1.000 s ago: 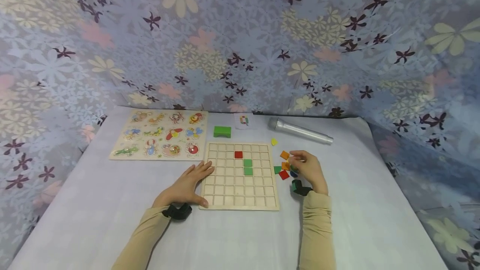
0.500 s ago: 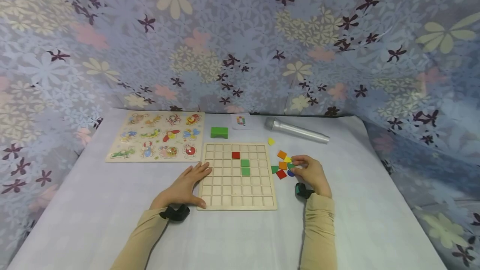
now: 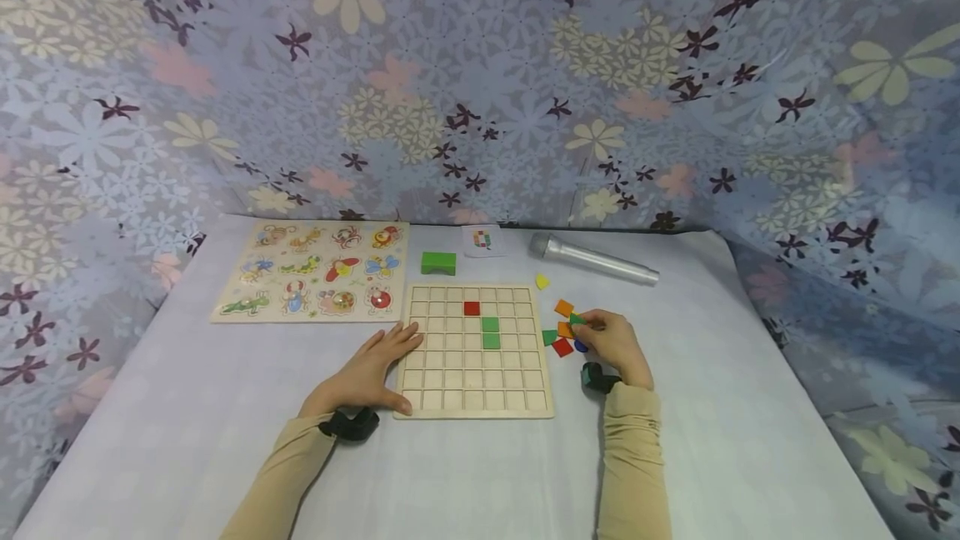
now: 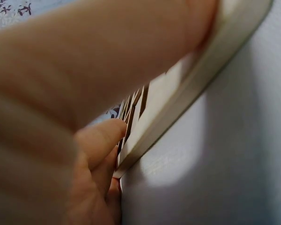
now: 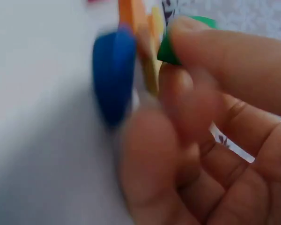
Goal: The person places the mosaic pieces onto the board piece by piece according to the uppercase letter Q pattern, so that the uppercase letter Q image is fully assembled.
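Backing the pale desk (image 3: 735,423): floral fabric (image 3: 480,90). Left hand (image 3: 367,369) spread against the board (image 3: 474,377), right hand (image 3: 613,347) pinching a green piece (image 5: 167,50) — microphone (image 3: 596,260) in head view only.

From here I see the left hand (image 3: 371,369) on the wooden grid board (image 3: 465,379) (one red square (image 3: 472,308), two green squares (image 3: 491,341) inside); right of it, the right hand (image 3: 613,342) pinches a green piece (image 3: 576,319).

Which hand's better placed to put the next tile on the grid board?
Right, I'd judge: the right hand pinches a green tile beside the grid board, while the left hand rests on its left edge, no tile visible there.
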Demonstrator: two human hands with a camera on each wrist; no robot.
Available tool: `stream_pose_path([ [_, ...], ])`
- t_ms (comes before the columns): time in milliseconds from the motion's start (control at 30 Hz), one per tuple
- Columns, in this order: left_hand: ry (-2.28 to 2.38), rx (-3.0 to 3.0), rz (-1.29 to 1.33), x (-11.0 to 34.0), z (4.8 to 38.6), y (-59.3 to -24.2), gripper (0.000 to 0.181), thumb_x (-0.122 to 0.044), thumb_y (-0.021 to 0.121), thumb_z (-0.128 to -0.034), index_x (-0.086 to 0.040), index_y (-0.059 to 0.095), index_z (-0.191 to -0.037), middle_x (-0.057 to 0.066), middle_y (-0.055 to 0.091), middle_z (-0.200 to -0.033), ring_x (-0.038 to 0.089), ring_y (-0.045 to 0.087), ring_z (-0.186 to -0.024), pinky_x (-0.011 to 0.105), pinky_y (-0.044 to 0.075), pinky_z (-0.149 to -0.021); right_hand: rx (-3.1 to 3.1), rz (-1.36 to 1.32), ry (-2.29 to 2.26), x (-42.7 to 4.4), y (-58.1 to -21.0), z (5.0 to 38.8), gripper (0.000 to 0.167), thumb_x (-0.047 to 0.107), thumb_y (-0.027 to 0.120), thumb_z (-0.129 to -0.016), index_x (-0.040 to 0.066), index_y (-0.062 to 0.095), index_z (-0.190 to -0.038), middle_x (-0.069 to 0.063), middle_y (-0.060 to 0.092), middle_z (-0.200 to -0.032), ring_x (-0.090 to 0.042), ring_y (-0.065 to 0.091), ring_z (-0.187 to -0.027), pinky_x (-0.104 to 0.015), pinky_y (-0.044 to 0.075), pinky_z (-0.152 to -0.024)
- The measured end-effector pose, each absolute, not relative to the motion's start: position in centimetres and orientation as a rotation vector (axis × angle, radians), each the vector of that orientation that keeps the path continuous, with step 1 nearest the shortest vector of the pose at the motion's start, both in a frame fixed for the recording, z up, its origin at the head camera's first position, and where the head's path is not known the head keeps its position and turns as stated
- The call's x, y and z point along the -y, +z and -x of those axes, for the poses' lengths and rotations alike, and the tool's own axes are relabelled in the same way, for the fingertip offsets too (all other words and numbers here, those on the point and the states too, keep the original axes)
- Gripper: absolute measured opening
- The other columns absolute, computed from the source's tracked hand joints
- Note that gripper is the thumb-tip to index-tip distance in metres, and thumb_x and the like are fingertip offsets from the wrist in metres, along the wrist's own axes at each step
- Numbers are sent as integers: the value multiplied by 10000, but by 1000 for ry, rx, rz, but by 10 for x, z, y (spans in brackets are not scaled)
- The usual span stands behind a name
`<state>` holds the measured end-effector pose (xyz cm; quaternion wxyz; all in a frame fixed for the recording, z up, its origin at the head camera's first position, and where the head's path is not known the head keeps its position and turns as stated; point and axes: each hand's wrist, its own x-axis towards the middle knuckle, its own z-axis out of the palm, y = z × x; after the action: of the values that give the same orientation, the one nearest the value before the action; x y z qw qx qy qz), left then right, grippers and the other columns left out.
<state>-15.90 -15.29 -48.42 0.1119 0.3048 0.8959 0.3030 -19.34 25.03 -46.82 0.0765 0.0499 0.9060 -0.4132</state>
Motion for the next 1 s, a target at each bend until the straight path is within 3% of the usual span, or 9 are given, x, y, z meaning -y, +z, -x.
stream_pose_path([
  [200,884,-2621,-888,153,160,-484,1112,-425,874,-609,8,340,-1483,201,231,-1594,434,145,-1480,607,103,-1190,-2557,-77,-1432,-232,-465,198,279,104,599,-944,-90,573,-1142,-239,672,-1007,-89,631,-658,-216,548,-601],
  [367,885,-2618,-882,154,161,-486,1111,-434,870,-613,-1,339,-1486,193,226,-1598,427,138,-1484,601,99,-1193,-2587,99,-1321,-216,-462,200,289,155,594,-958,-63,634,-1144,-169,670,-959,-74,506,-634,-197,458,-558],
  [467,889,-2616,-884,154,160,-486,1114,-435,870,-611,-1,337,-1487,192,226,-1598,426,138,-1485,600,98,-1193,-2587,188,-1295,-209,-461,200,310,163,562,-977,-53,645,-1185,-170,658,-854,-86,446,-572,-202,382,-504],
  [600,896,-2614,-884,153,160,-486,1113,-434,872,-608,2,342,-1484,196,231,-1596,431,141,-1482,603,101,-1191,-2492,197,-1365,-202,-459,199,301,137,559,-977,-57,645,-1191,-111,604,-687,-88,442,-496,-197,386,-457],
  [700,898,-2613,-879,153,159,-485,1110,-436,872,-608,1,346,-1483,194,232,-1596,428,142,-1483,601,101,-1192,-2426,207,-1384,-197,-460,198,269,133,595,-957,-41,667,-1150,-35,604,-696,-99,484,-547,-206,438,-497],
  [800,895,-2612,-880,153,159,-485,1109,-437,870,-612,0,343,-1484,194,228,-1597,428,140,-1484,600,100,-1192,-2395,238,-1357,-191,-460,198,225,138,639,-929,-29,691,-1070,-64,651,-756,-111,527,-612,-227,478,-546],
  [1000,892,-2615,-883,154,160,-485,1109,-441,868,-614,-2,342,-1485,198,223,-1597,437,142,-1480,612,102,-1188,-2430,330,-1263,-176,-457,196,141,160,707,-875,23,723,-899,-76,693,-755,-78,480,-561,-200,427,-518],
])
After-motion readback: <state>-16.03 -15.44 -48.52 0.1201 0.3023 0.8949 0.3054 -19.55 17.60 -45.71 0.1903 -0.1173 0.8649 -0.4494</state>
